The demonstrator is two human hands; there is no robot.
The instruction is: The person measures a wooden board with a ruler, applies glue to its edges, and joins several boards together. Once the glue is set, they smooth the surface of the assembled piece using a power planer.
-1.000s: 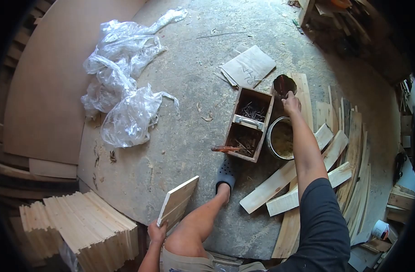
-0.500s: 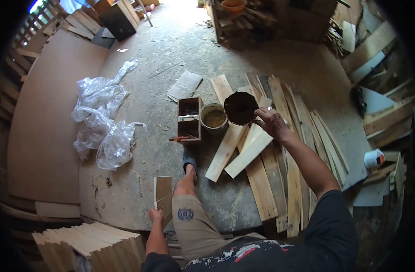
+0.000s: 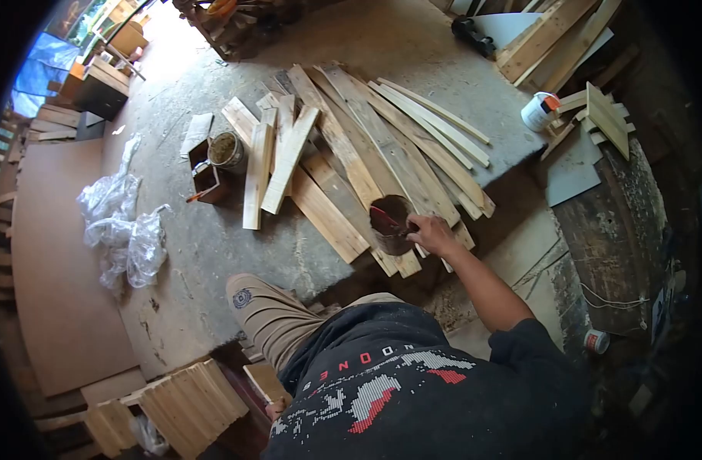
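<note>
My right hand (image 3: 434, 234) grips the rim of a dark, stained can (image 3: 395, 245), which is tilted so that its opening shows. Inside the can lies a slim red thing (image 3: 385, 218), partly hidden. The can hangs over the near ends of several long planks (image 3: 374, 172). Low in the view, beside my hip, my left hand (image 3: 274, 409) is closed on a short flat wooden board (image 3: 263, 381); my shirt covers part of that hand.
A wooden box (image 3: 205, 185) and a bucket of brownish stuff (image 3: 227, 150) stand left of the planks. Clear plastic wrap (image 3: 125, 230) lies farther left. Stacked wooden pieces (image 3: 190, 402) sit at lower left. A white tub (image 3: 538, 113) stands right, near the floor's edge.
My view has turned right. The can in my right hand has moved away from the bucket, over the planks' near ends. My left hand still holds the board, now partly behind my shirt.
</note>
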